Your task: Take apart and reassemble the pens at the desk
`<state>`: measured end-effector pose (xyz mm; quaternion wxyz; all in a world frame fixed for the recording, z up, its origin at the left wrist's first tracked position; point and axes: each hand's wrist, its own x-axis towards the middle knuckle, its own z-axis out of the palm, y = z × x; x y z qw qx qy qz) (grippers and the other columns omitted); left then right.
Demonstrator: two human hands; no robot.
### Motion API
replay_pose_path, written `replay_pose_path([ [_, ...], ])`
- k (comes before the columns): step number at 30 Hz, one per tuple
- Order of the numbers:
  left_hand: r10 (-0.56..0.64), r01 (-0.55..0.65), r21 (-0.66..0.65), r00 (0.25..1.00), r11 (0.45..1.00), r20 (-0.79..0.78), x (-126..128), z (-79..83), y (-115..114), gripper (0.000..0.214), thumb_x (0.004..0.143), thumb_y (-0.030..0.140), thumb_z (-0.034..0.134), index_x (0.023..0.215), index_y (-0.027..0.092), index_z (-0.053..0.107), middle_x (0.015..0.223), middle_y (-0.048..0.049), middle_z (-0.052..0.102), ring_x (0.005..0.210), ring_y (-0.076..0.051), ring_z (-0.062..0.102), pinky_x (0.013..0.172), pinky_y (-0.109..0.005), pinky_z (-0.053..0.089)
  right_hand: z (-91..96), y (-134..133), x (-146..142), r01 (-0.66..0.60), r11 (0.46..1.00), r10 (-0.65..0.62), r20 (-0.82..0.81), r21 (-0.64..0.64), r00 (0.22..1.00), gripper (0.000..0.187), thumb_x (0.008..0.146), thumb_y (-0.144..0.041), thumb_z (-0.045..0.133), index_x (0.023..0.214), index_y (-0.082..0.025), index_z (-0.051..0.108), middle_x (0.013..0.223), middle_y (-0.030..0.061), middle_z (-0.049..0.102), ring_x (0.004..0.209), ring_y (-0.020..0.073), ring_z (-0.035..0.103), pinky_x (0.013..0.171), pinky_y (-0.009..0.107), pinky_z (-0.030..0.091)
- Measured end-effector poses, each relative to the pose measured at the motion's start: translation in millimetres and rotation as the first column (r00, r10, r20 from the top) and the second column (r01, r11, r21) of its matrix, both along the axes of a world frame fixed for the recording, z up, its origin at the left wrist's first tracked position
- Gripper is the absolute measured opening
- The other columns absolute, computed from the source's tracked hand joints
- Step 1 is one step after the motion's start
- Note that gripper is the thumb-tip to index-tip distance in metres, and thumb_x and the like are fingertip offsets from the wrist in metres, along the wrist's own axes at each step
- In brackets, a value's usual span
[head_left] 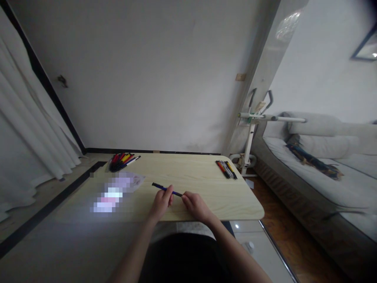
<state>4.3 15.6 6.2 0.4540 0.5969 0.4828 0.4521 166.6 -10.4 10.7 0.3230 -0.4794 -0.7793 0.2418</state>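
Observation:
Both my hands hold one dark blue pen (161, 187) just above the light wooden table (206, 188). My left hand (161, 203) is closed round the pen's middle, thumb and fingers pinching it. My right hand (194, 204) is closed on the pen's right end. The pen's free end points left and away from me.
A heap of red, yellow and black pens (122, 161) lies at the table's far left corner. A small row of pens (226, 169) lies at the far right. A blurred paper (118, 190) rests left of my hands. An exercise machine (253, 129) and a sofa (324, 157) stand to the right.

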Motion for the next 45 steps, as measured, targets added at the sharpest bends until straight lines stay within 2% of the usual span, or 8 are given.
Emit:
replay_pose_path([
  [11,0.059,-0.059,-0.002,0.998,0.998,0.0,0,-1.7,1,0.046,0.079,0.046,0.035,0.043,0.019,0.037,0.037,0.0035,0.037,0.037,-0.009,0.038,0.043,-0.021,0.031,0.6,4,-5,0.012,1.0,-0.012,0.02,0.013,1.0,0.026,0.088,-0.027,0.033,0.073,-0.017,0.051,0.065,0.0011,0.055,0.059,0.0114,0.048,0.057,0.021,0.034],
  [17,0.109,-0.109,0.004,0.994,0.994,-0.015,0,0.4,1,0.048,0.078,0.049,0.037,0.041,0.019,0.036,0.034,0.0044,0.033,0.036,-0.009,0.036,0.043,-0.022,0.029,0.4,2,-8,0.029,0.993,-0.032,0.03,0.116,0.999,0.026,0.088,-0.025,0.033,0.071,-0.017,0.05,0.065,0.0017,0.054,0.06,0.0114,0.048,0.057,0.02,0.033],
  [23,0.115,-0.112,-0.055,0.992,0.992,0.052,1,4.3,-1,0.05,0.075,0.052,0.041,0.038,0.02,0.032,0.032,0.0051,0.029,0.034,-0.008,0.031,0.04,-0.022,0.025,1.2,-1,-11,0.038,0.976,-0.054,0.072,0.213,0.996,0.025,0.088,-0.025,0.034,0.07,-0.017,0.049,0.068,0.0033,0.055,0.064,0.0124,0.049,0.06,0.021,0.033],
  [27,0.072,-0.067,-0.074,0.995,0.995,0.066,0,4.2,-1,0.05,0.076,0.052,0.038,0.038,0.02,0.031,0.03,0.0051,0.028,0.032,-0.008,0.029,0.039,-0.022,0.024,6.3,-4,-11,0.033,0.99,-0.044,0.075,0.136,0.996,0.026,0.088,-0.028,0.033,0.073,-0.017,0.051,0.067,0.0028,0.056,0.063,0.0122,0.05,0.059,0.021,0.033],
  [33,0.03,-0.03,-0.015,1.0,0.999,0.003,-1,1.1,-1,0.05,0.078,0.051,0.035,0.04,0.019,0.033,0.034,0.0042,0.032,0.035,-0.009,0.034,0.043,-0.022,0.029,15.2,-3,-5,-0.059,0.998,0.056,-0.074,-0.037,0.996,0.031,0.09,-0.029,0.029,0.077,-0.016,0.054,0.067,0.0001,0.055,0.064,0.0104,0.05,0.06,0.019,0.035],
  [40,0.022,-0.022,-0.019,0.999,1.0,-0.043,2,-1.2,-3,0.049,0.076,0.054,0.037,0.04,0.019,0.036,0.035,0.0041,0.034,0.036,-0.01,0.037,0.043,-0.023,0.031,12.3,-2,-4,-0.108,0.99,0.102,-0.058,-0.095,0.993,0.032,0.089,-0.032,0.03,0.082,-0.016,0.057,0.065,-0.0003,0.055,0.062,0.0106,0.049,0.058,0.02,0.035],
  [45,-0.002,0.001,-0.031,1.0,1.0,-0.021,1,4.6,-5,0.049,0.076,0.052,0.038,0.041,0.019,0.037,0.035,0.0044,0.034,0.037,-0.009,0.037,0.044,-0.022,0.032,6.8,0,-1,-0.104,0.992,0.099,-0.067,-0.07,0.993,0.036,0.089,-0.035,0.029,0.069,-0.015,0.052,0.061,-0.0011,0.051,0.058,0.0097,0.046,0.057,0.02,0.034],
])
